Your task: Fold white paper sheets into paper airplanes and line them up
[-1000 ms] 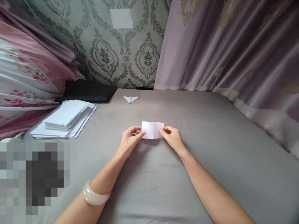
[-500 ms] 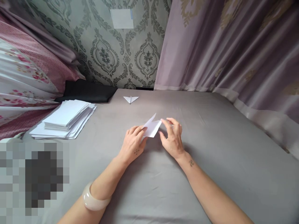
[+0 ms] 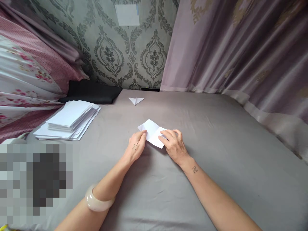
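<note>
Head view: the creased paper sat between my left hand and right hand over gray cloth, long axis slanting far-left to near-right. Left pinched its left part; right's fingers overlapped its right, grip unclear. Neither was nearer.

The paper sits between the left fingers and the right fingers, touching both. Under the fingers spreads the sheet. Beyond the fingers, slightly left, the triangle rests on it. Well left of them lies the stack, with the cloth just behind. The wall stands beyond everything; the curtain hangs beyond and right.
</note>
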Demonstrator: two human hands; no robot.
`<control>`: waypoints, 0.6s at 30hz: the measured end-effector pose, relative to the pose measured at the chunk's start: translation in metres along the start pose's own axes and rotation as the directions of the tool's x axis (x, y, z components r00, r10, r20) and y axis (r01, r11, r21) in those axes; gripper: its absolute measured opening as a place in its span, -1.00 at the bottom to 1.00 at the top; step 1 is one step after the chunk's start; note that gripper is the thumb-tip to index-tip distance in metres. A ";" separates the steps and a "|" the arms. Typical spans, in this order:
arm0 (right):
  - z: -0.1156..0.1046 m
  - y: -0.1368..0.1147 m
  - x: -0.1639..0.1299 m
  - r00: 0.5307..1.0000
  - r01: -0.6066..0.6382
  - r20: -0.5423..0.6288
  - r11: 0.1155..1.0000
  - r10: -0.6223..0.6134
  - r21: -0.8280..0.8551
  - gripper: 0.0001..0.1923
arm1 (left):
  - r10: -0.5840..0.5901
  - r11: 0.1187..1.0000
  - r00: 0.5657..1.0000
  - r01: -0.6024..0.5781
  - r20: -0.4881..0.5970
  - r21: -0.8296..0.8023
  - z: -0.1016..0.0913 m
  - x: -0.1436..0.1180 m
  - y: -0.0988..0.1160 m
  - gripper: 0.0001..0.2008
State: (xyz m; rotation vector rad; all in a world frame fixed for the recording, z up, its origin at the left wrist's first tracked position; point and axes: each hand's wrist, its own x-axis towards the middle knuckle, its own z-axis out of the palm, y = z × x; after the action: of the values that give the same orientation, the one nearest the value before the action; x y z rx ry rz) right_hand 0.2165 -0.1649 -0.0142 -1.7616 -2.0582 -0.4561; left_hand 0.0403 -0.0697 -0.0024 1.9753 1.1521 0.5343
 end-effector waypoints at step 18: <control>-0.002 -0.003 -0.002 0.984 0.020 0.172 0.994 -0.038 0.105 -0.66 | 0.393 0.783 0.900 -0.435 0.188 0.445 0.002 -0.015 0.000 -0.67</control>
State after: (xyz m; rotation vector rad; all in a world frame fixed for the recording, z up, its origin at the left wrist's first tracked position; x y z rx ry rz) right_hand 0.2136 -0.1680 -0.0129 -1.7672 -2.1865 -0.2056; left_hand 0.0341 -0.0829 -0.0029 2.6907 0.8394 0.3991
